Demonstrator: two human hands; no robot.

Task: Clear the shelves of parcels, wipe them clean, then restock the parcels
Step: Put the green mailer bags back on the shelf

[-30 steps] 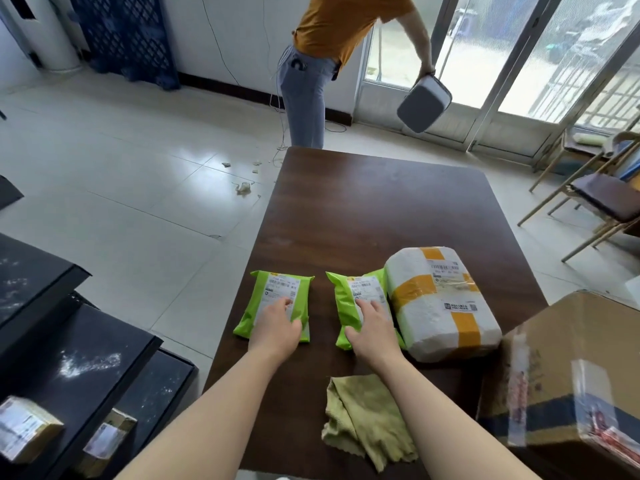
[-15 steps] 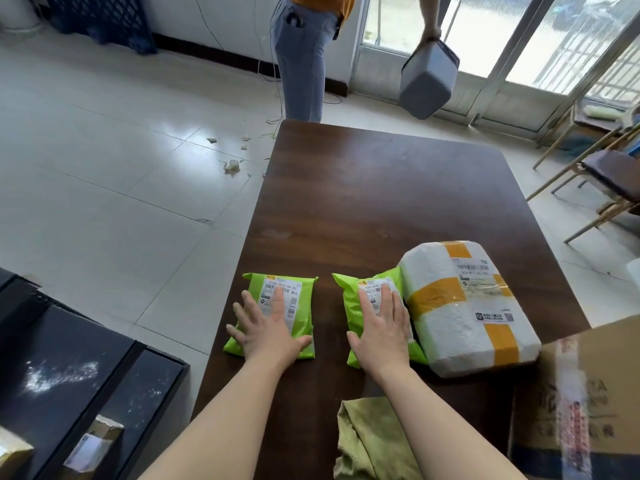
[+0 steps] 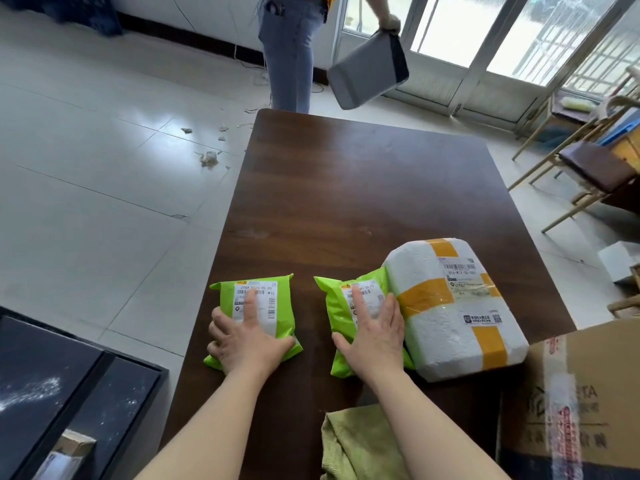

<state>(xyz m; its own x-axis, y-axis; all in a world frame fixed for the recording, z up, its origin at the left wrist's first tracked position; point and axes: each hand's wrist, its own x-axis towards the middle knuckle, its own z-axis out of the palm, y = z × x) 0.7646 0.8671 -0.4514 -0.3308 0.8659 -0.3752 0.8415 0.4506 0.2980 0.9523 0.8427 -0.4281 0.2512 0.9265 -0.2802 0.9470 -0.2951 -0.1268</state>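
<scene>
White parcel point(image 3: 450, 306) and cardboard box point(image 3: 588, 393) block the right; the table point(image 3: 363, 174) beyond lies open

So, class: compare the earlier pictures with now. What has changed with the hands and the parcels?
The left hand spread wider over the left green parcel, outer fingers now curling over its left edge. The right hand flattened on the right green parcel. Both parcels, the white parcel and the cloth stayed put.
</scene>
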